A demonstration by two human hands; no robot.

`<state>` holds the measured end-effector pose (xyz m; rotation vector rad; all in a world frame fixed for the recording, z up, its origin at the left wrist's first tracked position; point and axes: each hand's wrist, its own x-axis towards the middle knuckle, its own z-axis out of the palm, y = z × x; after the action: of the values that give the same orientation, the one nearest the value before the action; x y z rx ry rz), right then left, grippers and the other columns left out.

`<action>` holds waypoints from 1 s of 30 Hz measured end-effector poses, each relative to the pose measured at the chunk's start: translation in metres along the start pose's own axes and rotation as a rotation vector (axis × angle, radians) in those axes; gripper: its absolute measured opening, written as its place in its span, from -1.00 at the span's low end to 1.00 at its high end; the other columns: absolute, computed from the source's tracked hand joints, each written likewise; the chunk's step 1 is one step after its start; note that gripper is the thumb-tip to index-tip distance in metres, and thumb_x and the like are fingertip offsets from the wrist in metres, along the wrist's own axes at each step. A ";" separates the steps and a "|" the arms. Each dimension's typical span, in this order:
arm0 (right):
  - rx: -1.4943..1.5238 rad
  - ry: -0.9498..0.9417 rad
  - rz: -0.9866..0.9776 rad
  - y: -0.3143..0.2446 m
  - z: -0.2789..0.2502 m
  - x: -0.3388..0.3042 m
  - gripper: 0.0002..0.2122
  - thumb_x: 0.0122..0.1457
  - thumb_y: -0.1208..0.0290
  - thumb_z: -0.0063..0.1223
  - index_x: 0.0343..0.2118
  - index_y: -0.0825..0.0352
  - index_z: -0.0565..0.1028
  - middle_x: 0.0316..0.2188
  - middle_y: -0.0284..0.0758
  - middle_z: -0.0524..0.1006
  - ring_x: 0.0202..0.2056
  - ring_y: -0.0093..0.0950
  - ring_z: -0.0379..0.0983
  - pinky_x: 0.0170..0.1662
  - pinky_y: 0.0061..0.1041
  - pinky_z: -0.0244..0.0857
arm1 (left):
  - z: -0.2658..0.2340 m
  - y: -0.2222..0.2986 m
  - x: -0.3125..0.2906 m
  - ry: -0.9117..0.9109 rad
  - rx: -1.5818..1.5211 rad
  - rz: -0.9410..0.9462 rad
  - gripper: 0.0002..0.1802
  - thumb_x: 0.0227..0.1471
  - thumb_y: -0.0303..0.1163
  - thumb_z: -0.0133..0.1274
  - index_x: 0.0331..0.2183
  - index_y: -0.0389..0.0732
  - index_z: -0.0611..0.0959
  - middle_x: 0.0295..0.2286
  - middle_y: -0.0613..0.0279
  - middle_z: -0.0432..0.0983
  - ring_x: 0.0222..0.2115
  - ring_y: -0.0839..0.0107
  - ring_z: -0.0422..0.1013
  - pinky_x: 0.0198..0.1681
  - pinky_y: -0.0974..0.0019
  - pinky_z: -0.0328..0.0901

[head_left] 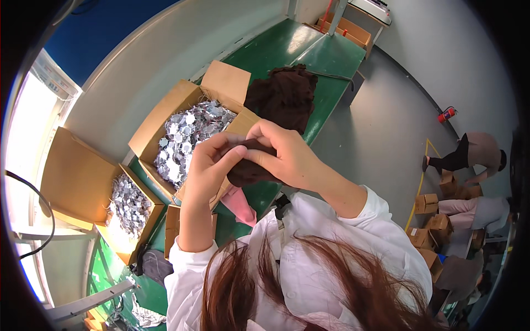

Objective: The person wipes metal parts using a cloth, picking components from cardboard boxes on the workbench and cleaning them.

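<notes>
Left hand [207, 164]: closed narrowly on a brown cloth [249, 172], which is pinched between thumb and fingers.
Right hand [292, 153]: closed on the same cloth, just beside the left hand, with the two thumbs brought close together.
Brown cloth: held up between both hands, its lower part bunched beneath the fingers.
Cloth pile [285, 95]: heaped, dark brown, on the green worktop [265, 47] beyond the hands.
Large carton [158, 113]: set open beyond the left hand and to its left, filled with silvery pieces [186, 132] and thin wires.
Smaller carton [72, 176]: placed open farther left of the left hand, with small metallic parts [131, 207] piled inside.
Pink cloth [240, 205]: seen below the brown cloth, just right of the left wrist; its support cannot be told.
Fire extinguisher [447, 115]: coloured red, placed well right of the right hand.
Co-workers [481, 149]: seen bent near cardboard boxes [427, 204], well apart from the right hand.
</notes>
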<state>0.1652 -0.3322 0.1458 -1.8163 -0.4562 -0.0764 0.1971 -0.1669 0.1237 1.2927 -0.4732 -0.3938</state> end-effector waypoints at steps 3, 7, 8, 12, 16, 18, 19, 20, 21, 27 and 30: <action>-0.157 0.075 -0.034 -0.001 0.000 -0.001 -0.88 0.02 0.49 -0.09 -0.40 0.43 0.36 -0.54 -0.16 0.43 -0.48 -0.28 0.39 -0.42 -0.48 0.24 | 0.002 0.004 -0.008 0.163 0.205 0.016 -0.80 -0.12 -0.57 -0.01 -0.35 -0.44 0.50 -0.45 0.23 0.44 -0.41 0.57 0.35 -0.33 0.54 0.26; -0.178 0.111 -0.050 0.005 0.000 -0.005 -0.89 0.02 0.48 -0.09 -0.44 0.41 0.37 -0.55 -0.11 0.41 -0.51 -0.19 0.36 -0.46 -0.45 0.23 | 0.012 0.004 -0.007 0.230 0.146 0.073 -0.78 -0.16 -0.58 0.03 -0.34 -0.41 0.50 -0.48 0.23 0.44 -0.44 0.58 0.34 -0.35 0.54 0.25; -0.173 0.092 -0.001 0.006 -0.001 -0.006 -0.89 0.02 0.47 -0.08 -0.46 0.42 0.37 -0.56 -0.11 0.41 -0.53 -0.19 0.35 -0.48 -0.45 0.22 | 0.014 0.003 -0.008 0.228 0.145 0.071 -0.78 -0.16 -0.58 0.03 -0.34 -0.41 0.50 -0.48 0.23 0.44 -0.44 0.58 0.34 -0.35 0.54 0.25; -0.354 -0.078 0.041 0.010 -0.009 -0.006 -0.86 0.03 0.44 -0.08 -0.50 0.44 0.36 -0.61 -0.13 0.39 -0.59 -0.26 0.32 -0.51 -0.46 0.18 | 0.003 0.003 -0.008 0.158 0.364 0.061 -0.81 -0.18 -0.49 0.09 -0.44 -0.37 0.49 -0.60 0.32 0.39 -0.58 0.66 0.29 -0.51 0.57 0.22; -0.089 -0.272 -0.001 0.020 -0.013 -0.008 -0.82 0.02 0.42 -0.01 -0.53 0.43 0.31 -0.72 -0.31 0.27 -0.66 -0.63 0.05 -0.58 -0.63 0.05 | -0.007 0.006 -0.005 -0.159 0.389 -0.123 -0.85 -0.14 -0.45 0.06 -0.48 -0.34 0.49 -0.71 0.45 0.31 -0.70 0.75 0.18 -0.71 0.60 0.07; 0.054 -0.167 0.155 0.019 -0.014 -0.009 -0.88 -0.02 0.48 0.02 -0.53 0.39 0.34 -0.72 -0.44 0.27 -0.65 -0.72 0.05 -0.59 -0.68 0.00 | -0.007 0.005 -0.006 -0.136 0.307 -0.188 -0.89 -0.13 -0.48 0.04 -0.50 -0.32 0.50 -0.71 0.47 0.29 -0.71 0.76 0.15 -0.71 0.60 0.06; 0.021 -0.108 0.191 0.020 -0.014 -0.008 -0.90 -0.07 0.53 0.05 -0.52 0.37 0.37 -0.71 -0.52 0.26 -0.64 -0.77 0.06 -0.59 -0.72 -0.02 | -0.006 0.005 -0.005 -0.140 0.308 -0.188 -0.89 -0.13 -0.48 0.04 -0.50 -0.32 0.50 -0.71 0.47 0.29 -0.71 0.76 0.15 -0.71 0.60 0.06; 0.020 -0.102 0.190 0.020 -0.012 -0.008 -0.90 -0.07 0.53 0.05 -0.52 0.37 0.37 -0.71 -0.52 0.26 -0.64 -0.77 0.06 -0.59 -0.72 -0.02 | -0.006 0.005 -0.003 -0.181 0.317 -0.220 -0.90 -0.13 -0.48 0.03 -0.50 -0.33 0.50 -0.72 0.48 0.29 -0.72 0.76 0.14 -0.72 0.59 0.05; -0.008 -0.081 0.156 0.019 -0.010 -0.008 -0.90 -0.07 0.53 0.06 -0.52 0.38 0.37 -0.71 -0.52 0.27 -0.64 -0.77 0.06 -0.59 -0.72 -0.02 | -0.005 0.004 0.000 -0.228 0.325 -0.251 -0.91 -0.12 -0.49 0.02 -0.50 -0.33 0.51 -0.72 0.48 0.28 -0.72 0.77 0.12 -0.72 0.59 0.03; 0.160 0.066 0.172 0.032 -0.016 -0.015 -0.88 -0.02 0.46 0.03 -0.48 0.40 0.38 -0.62 -0.46 0.38 -0.56 -0.76 0.23 -0.50 -0.73 0.13 | 0.023 -0.013 0.012 -0.060 0.202 -0.093 -0.77 -0.01 -0.43 -0.12 -0.46 -0.43 0.52 -0.60 0.33 0.41 -0.56 0.66 0.26 -0.50 0.56 0.19; 0.197 0.159 -0.004 0.035 -0.014 -0.024 -0.85 0.00 0.43 0.01 -0.44 0.41 0.37 -0.56 -0.39 0.43 -0.48 -0.68 0.33 -0.40 -0.65 0.23 | 0.029 -0.026 0.013 0.116 -0.099 -0.146 -0.80 0.02 -0.42 -0.14 -0.46 -0.37 0.48 -0.57 0.33 0.38 -0.55 0.63 0.29 -0.48 0.58 0.20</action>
<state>0.1581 -0.3591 0.1111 -1.6025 -0.3427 -0.1720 0.1918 -0.2036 0.1057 1.2496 -0.2591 -0.4565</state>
